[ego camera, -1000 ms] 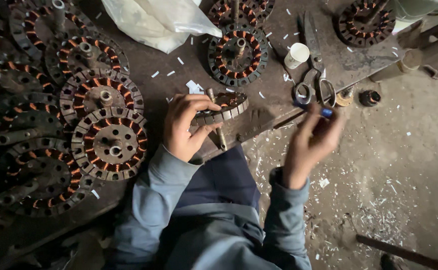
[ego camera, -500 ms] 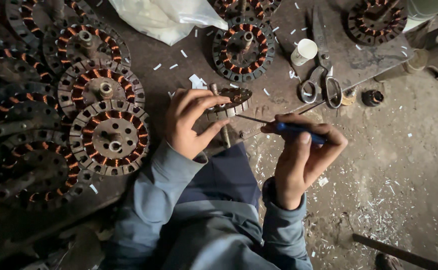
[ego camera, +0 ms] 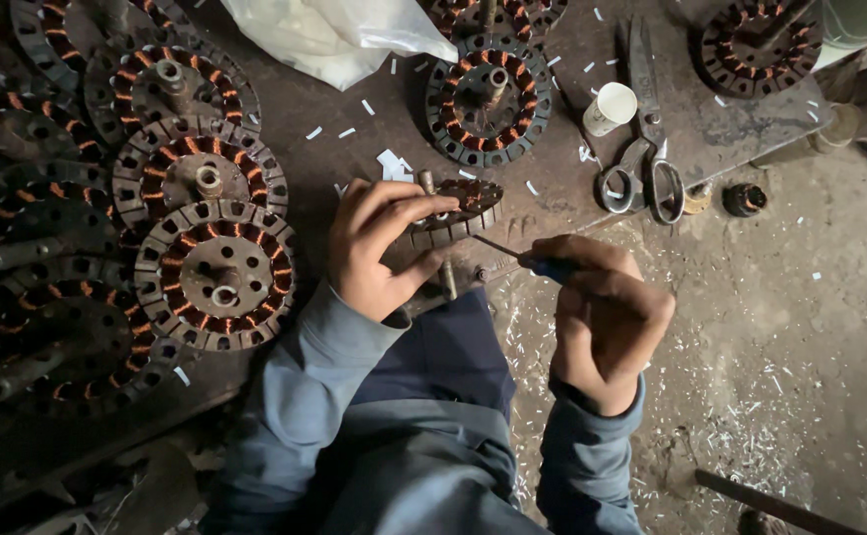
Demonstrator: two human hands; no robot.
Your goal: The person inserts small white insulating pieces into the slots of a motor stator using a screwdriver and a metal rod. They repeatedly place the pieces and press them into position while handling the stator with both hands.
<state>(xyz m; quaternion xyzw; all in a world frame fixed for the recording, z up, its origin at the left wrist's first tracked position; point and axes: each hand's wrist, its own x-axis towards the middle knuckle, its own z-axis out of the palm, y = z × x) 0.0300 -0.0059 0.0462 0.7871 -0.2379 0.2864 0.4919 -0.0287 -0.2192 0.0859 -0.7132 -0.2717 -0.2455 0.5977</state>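
Gripping a wound motor stator [ego camera: 453, 213] at the near edge of the bench [ego camera: 562, 168], the left hand [ego camera: 374, 248] has its fingers curled over the stator's rim and its thumb pressed against the side, so the ring stands tilted on edge rather than lying flat. The right hand [ego camera: 607, 317] is closed around a thin tool with a blue handle [ego camera: 542, 265], whose slim metal tip reaches to the stator's toothed edge, touching it or just beside it; I cannot tell which.

To the left, several more stators with copper windings [ego camera: 215, 272] lie flat, packed close together and overlapping across the dark bench top. Another stator with a short shaft in its middle [ego camera: 488, 99] lies flat just beyond the held one, and one more [ego camera: 755, 45] sits at the far right corner. A pair of scissors [ego camera: 641, 168] lies near the bench's right part, with a small white cup [ego camera: 610, 107] on its side just beside the blades. A white plastic bag [ego camera: 329, 35] is bunched at the far edge. Small white paper slips [ego camera: 391, 163] are scattered over the bench, and pale shavings litter the floor [ego camera: 800, 327] beneath the right hand.
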